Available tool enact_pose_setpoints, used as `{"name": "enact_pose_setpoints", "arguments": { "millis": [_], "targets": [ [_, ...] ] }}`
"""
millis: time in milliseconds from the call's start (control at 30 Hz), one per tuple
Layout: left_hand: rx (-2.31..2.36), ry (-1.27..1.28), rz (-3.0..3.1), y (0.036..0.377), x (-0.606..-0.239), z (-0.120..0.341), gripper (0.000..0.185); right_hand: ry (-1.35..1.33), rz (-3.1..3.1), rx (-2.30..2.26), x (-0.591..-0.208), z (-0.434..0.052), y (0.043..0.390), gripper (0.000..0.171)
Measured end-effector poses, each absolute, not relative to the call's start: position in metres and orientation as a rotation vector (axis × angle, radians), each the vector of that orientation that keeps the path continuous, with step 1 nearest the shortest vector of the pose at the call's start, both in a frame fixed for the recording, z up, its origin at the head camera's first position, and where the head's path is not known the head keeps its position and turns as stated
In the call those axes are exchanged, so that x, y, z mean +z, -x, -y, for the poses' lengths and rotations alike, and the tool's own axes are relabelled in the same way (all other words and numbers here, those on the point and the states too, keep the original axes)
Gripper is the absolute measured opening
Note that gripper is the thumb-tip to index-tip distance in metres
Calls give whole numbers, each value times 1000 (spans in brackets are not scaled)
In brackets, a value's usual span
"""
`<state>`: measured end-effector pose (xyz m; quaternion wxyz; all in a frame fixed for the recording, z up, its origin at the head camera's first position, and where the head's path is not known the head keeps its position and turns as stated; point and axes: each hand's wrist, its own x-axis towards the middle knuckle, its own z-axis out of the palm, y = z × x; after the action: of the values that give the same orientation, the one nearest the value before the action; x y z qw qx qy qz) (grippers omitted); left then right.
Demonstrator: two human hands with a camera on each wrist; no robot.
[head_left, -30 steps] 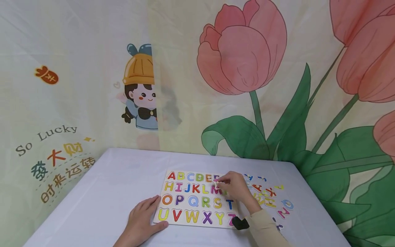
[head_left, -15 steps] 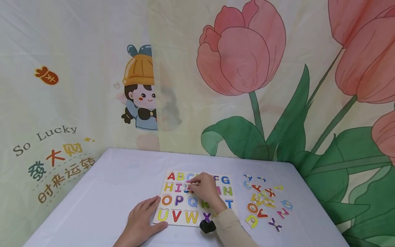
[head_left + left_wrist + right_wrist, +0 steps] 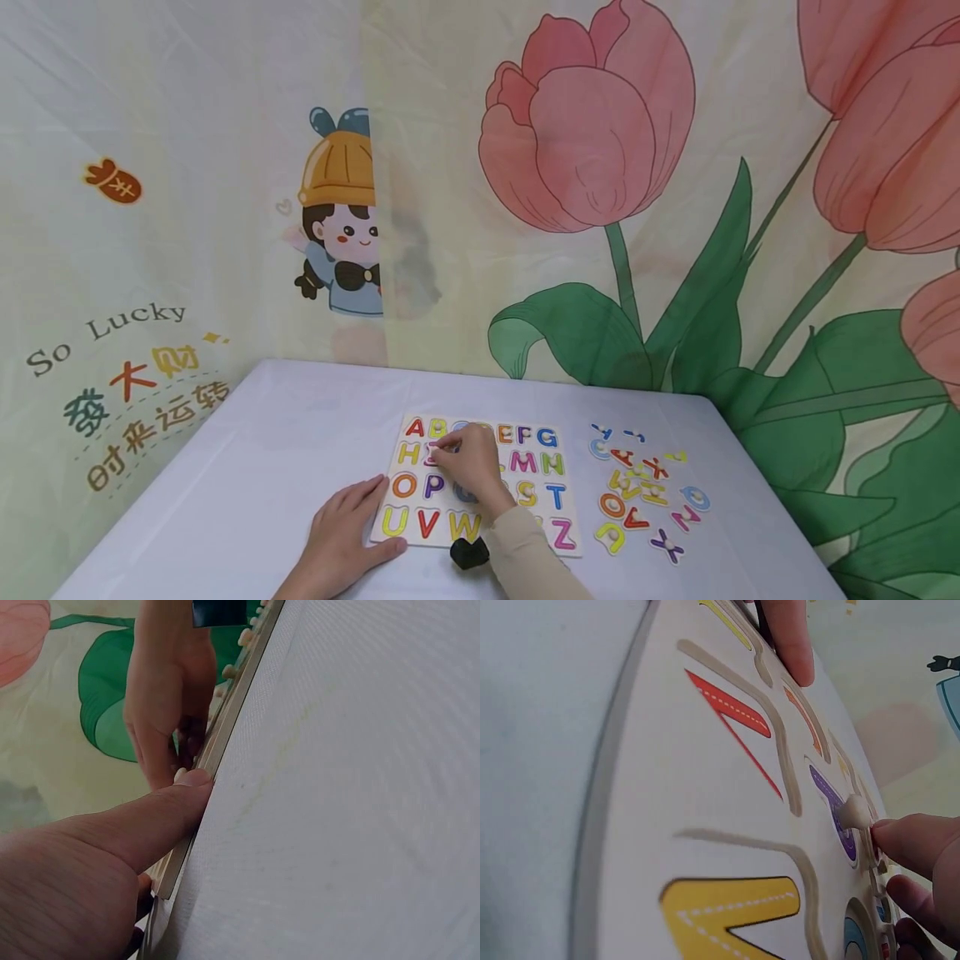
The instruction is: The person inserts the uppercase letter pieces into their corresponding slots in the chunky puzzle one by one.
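Lying flat near the middle of the white-clothed counter [image 3: 262, 450], the wooden alphabet puzzle board [image 3: 480, 533] shows rows of coloured letters from A at its far left corner to Z at its near right one. Over the board's second row, at about 10 o'clock from its centre, the right hand [image 3: 467, 467] has its fingers curled down onto a pink letter piece [image 3: 433, 454]; the right wrist view shows the fingertips [image 3: 911, 844] closing beside a small pale peg knob [image 3: 853, 812] on a purple letter, though whether they truly pinch the knob I cannot tell. At 7 o'clock of the board, the left hand [image 3: 347, 533] rests flat and relaxed on the counter, its thumb [image 3: 161, 810] pressed straight against the board's near left edge. At 3 o'clock, well apart from the board, loose letter pieces [image 3: 645, 492] lie scattered on the cloth. Behind the counter hangs a backdrop printed with pink tulips [image 3: 592, 117] and a cartoon child [image 3: 341, 217].
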<state>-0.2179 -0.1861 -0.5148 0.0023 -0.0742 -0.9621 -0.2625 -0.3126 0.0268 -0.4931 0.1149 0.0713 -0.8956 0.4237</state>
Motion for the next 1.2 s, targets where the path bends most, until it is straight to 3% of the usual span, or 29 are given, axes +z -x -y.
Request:
{"name": "enact_pose_setpoints", "arguments": {
  "millis": [433,1067,1200],
  "targets": [
    [-838,272,2962,217,-517,188,107,-64,2662,1157,-497,-14,312,9],
    [-821,257,2989,218,-516,187,107,-166,2763,1160,-492,-24,311,5],
    [-805,255,2994,218,-517,187,107,-325,2797,1282,-484,-42,309,14]
  ]
}}
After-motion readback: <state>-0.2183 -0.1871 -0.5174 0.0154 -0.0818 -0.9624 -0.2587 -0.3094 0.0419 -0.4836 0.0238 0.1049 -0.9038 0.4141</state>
